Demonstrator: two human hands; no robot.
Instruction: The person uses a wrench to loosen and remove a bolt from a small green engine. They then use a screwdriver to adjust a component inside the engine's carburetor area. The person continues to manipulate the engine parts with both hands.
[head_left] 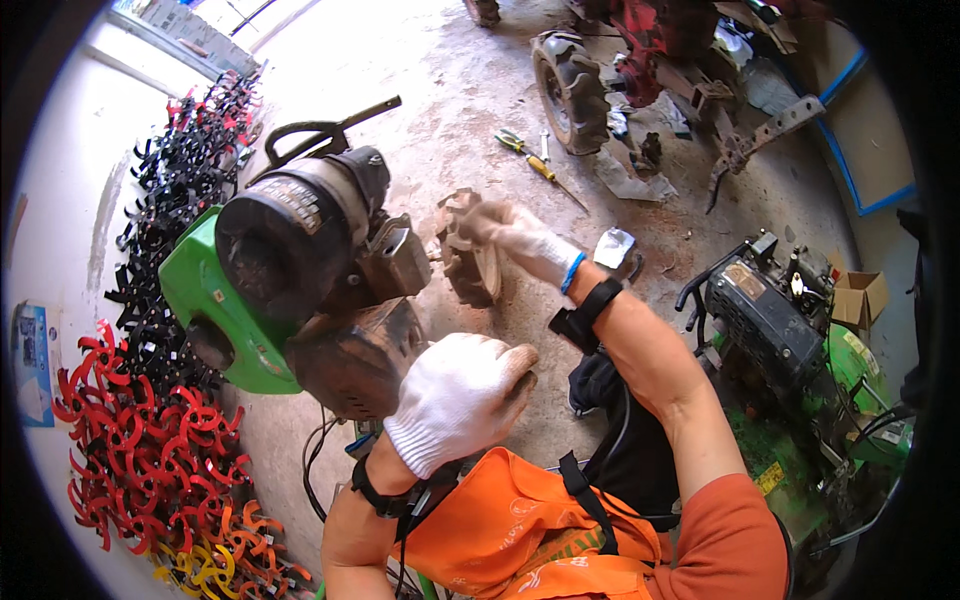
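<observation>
My right hand (520, 240), in a soiled white glove, has its fingers curled on the top of a dirty, lugged wheel-like part (468, 275) beside the engine. My left hand (463, 390), also gloved in white, is closed just below that part, at the right of a rusty brown housing (345, 360); what its fingers hold is hidden. Above that housing stands a small engine with a black top cover (280, 240) and a green shroud (190, 270), at the left centre of the view.
Red tiller (650, 50) with tyre (570, 90) behind; screwdriver (550, 170) and pliers (508, 141) on the concrete floor (400, 50). Piles of red blades (140, 440) and black blades (160, 250) along the left wall. Another machine (760, 320) and cardboard box (860, 300) at right.
</observation>
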